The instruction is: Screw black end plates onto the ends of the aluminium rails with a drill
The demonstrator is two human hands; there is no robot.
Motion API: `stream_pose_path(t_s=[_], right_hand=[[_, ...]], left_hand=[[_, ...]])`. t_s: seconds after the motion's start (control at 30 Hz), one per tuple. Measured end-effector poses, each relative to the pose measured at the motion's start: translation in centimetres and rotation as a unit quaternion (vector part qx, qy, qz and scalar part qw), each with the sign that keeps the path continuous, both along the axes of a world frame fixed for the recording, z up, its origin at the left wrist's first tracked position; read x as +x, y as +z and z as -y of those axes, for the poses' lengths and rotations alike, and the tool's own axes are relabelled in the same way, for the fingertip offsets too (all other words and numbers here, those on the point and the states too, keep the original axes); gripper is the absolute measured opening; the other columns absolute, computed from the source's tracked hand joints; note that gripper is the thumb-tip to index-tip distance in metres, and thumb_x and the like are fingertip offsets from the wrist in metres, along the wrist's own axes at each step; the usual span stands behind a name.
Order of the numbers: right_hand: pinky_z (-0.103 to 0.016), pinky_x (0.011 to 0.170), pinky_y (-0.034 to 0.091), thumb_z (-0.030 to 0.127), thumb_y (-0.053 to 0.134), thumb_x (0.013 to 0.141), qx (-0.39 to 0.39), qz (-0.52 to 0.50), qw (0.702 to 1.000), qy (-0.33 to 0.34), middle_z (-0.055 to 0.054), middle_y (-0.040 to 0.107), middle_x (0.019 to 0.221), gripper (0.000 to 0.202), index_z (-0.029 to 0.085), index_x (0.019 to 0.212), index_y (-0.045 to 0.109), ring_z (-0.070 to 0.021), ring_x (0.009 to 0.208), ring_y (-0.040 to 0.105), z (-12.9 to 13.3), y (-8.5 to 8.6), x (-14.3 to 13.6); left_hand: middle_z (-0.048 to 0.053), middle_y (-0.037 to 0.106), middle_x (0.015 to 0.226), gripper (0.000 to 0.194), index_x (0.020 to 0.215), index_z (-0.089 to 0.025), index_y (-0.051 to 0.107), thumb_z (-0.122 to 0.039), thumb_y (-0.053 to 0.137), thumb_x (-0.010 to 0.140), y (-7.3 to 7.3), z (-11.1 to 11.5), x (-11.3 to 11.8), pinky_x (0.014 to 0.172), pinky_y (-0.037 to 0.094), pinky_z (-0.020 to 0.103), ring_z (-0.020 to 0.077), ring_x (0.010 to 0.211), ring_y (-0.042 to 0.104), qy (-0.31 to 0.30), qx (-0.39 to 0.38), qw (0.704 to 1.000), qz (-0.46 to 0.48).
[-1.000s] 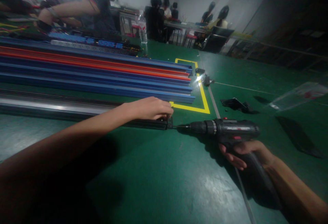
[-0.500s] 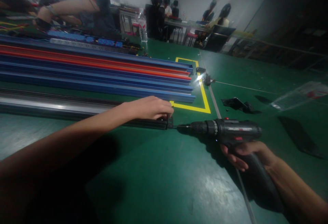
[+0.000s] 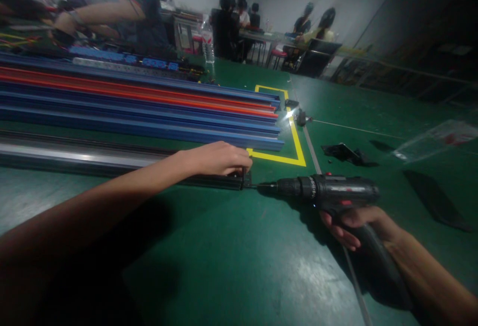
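Observation:
My right hand [image 3: 358,224] is wrapped round the handle of a black cordless drill [image 3: 328,189], which lies level and points left. Its long thin bit [image 3: 257,185] reaches a small dark end piece [image 3: 247,178] at the tip of a dark metal profile [image 3: 209,180]. The fingers of my left hand [image 3: 224,158] curl over that end of the profile and close on the end piece, though the fingertips are partly hidden. The profile runs away to the left under my left forearm.
Blue and red long profiles [image 3: 149,99] lie behind, inside yellow tape [image 3: 278,159]. A clear bottle [image 3: 208,42] stands farther back; another clear plastic item [image 3: 436,139] lies right. Small black parts [image 3: 345,153] rest on the green surface [image 3: 239,256]. Another person's arm [image 3: 100,12] is at upper left.
Almost nothing differs. The drill and both hands keep the same places against the profile, and the view has shifted very slightly.

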State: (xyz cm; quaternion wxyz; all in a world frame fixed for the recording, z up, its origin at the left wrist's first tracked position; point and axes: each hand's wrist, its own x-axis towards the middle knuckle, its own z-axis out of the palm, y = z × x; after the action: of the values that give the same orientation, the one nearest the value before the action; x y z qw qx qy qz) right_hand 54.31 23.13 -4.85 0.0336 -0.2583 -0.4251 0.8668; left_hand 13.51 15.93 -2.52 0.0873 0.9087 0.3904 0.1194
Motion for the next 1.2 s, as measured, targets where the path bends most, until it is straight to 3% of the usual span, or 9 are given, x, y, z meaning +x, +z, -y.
stream_pose_path(t_s=[0.53, 0.7, 0.9, 1.2], right_hand=[[-0.019, 0.048, 0.054, 0.023, 0.069, 0.075, 0.008, -0.013, 1.0, 0.002, -0.009, 0.071, 0.073, 0.032, 0.005, 0.1, 0.075, -0.0098, 0.048, 0.062, 0.1, 0.1, -0.3], [-0.02, 0.052, 0.055, 0.023, 0.065, 0.076, 0.004, -0.039, 0.999, 0.017, -0.013, 0.074, 0.083, 0.036, 0.004, 0.105, 0.074, -0.0114, 0.053, 0.065, 0.3, 0.4, -0.7], [-0.027, 0.063, 0.059, 0.023, 0.06, 0.075, 0.024, -0.057, 0.997, 0.039, -0.025, 0.074, 0.111, 0.05, 0.003, 0.12, 0.069, -0.0166, 0.066, 0.069, 0.3, 0.5, -1.0], [-0.022, 0.057, 0.057, 0.021, 0.063, 0.076, 0.013, -0.05, 0.998, 0.037, -0.017, 0.075, 0.09, 0.034, 0.004, 0.103, 0.074, -0.0142, 0.059, 0.069, 0.1, 0.6, -0.8]], left_hand=[[0.002, 0.067, 0.091, 0.014, 0.091, -0.022, 0.063, -0.011, 0.054, 0.09, -0.1, 0.0, -0.1, 0.064, 0.04, 0.025, 0.0145, 0.08, 0.062, -0.001, 0.0, 1.0, 0.004], [0.001, 0.067, 0.09, 0.017, 0.091, -0.022, 0.065, -0.009, 0.055, 0.088, -0.1, 0.0, -0.1, 0.063, 0.04, 0.025, 0.0142, 0.078, 0.062, -0.003, 0.004, 1.0, 0.02], [0.001, 0.068, 0.09, 0.016, 0.091, -0.022, 0.064, -0.009, 0.055, 0.088, -0.1, 0.1, -0.1, 0.063, 0.04, 0.025, 0.0143, 0.078, 0.063, -0.002, 0.002, 1.0, 0.025], [0.002, 0.067, 0.092, 0.015, 0.091, -0.022, 0.061, -0.01, 0.052, 0.091, 0.0, 0.0, 0.0, 0.063, 0.039, 0.025, 0.0147, 0.078, 0.062, 0.0, 0.005, 1.0, -0.011]])
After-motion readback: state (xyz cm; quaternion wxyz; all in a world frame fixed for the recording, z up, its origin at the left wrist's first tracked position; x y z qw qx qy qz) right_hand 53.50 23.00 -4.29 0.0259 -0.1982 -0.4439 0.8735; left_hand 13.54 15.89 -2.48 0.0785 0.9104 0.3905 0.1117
